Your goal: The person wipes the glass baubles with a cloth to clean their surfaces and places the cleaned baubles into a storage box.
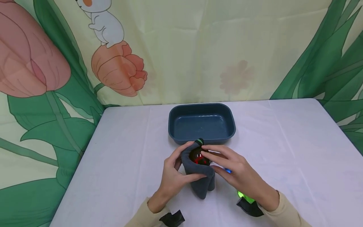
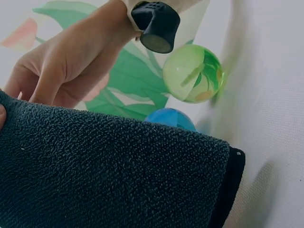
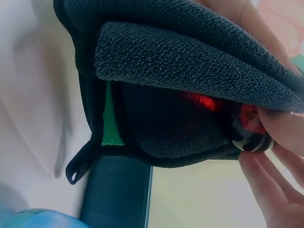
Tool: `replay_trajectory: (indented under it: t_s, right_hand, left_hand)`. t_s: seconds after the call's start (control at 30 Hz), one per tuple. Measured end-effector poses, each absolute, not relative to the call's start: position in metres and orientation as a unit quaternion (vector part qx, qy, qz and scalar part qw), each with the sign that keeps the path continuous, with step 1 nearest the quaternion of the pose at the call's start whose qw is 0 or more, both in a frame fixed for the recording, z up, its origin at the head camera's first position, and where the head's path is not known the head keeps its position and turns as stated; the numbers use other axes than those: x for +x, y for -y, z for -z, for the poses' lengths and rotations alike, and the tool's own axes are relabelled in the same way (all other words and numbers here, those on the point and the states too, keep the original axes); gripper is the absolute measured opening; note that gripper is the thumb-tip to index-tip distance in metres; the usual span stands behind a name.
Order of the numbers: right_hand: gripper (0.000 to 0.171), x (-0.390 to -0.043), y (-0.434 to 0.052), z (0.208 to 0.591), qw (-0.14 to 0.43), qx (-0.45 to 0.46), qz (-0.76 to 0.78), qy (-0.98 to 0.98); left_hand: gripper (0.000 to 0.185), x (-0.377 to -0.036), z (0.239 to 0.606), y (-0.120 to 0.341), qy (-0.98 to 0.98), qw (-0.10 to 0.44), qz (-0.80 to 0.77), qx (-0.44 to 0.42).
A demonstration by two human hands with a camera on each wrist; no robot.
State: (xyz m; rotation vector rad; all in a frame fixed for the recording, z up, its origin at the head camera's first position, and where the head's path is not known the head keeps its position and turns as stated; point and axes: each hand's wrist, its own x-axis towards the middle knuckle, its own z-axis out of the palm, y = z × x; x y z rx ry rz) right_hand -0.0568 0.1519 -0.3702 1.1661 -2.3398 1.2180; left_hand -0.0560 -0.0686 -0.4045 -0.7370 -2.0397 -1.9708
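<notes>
In the head view, my left hand [image 1: 173, 175] grips a dark grey-blue towel [image 1: 199, 186], thumb at the near edge and fingers behind the far side. The towel curls round a shiny dark red ball [image 1: 198, 156] with a dark and green top. My right hand [image 1: 236, 165] pinches the ball from the right; in the right wrist view its thumb and fingers [image 3: 266, 180] lie on the ball [image 3: 251, 123]. A hanging loop [image 3: 73, 173] and a green strip [image 3: 111, 121] show at the towel's border. The bundle is held just in front of a basin.
A dark blue rectangular basin [image 1: 201, 124] stands near the table's back edge. On the white-covered table [image 1: 127, 151], a clear blue ball [image 2: 171, 118] and a clear green ball [image 2: 192, 73] lie by the right forearm. A printed curtain [image 1: 181, 56] hangs behind.
</notes>
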Motion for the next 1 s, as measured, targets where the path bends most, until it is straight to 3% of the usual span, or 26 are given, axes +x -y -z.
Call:
replay_trajectory:
  t_s: [0.3,0.47,0.63,1.0]
  right_hand:
    - [0.045,-0.0557,-0.1556,0.3707,0.108,0.365,-0.442,0.812]
    - [0.062,-0.0569,-0.155,0.3708,0.066,0.322,-0.502,0.8]
    - [0.06,-0.057,-0.1547,0.3707,0.037,0.308,-0.519,0.797]
    - [0.046,-0.0605,-0.156,0.3696,0.118,0.421,-0.414,0.799]
  left_hand:
    - [0.083,-0.0568,0.4068,0.0635,0.692,0.104,0.667,-0.256]
    - [0.083,-0.0565,0.4075,0.0627,0.689,0.101,0.671,-0.255]
    - [0.08,-0.0557,0.4075,0.0634,0.692,0.113,0.668,-0.249]
    - [0.078,-0.0547,0.4069,0.0631,0.673,0.119,0.684,-0.256]
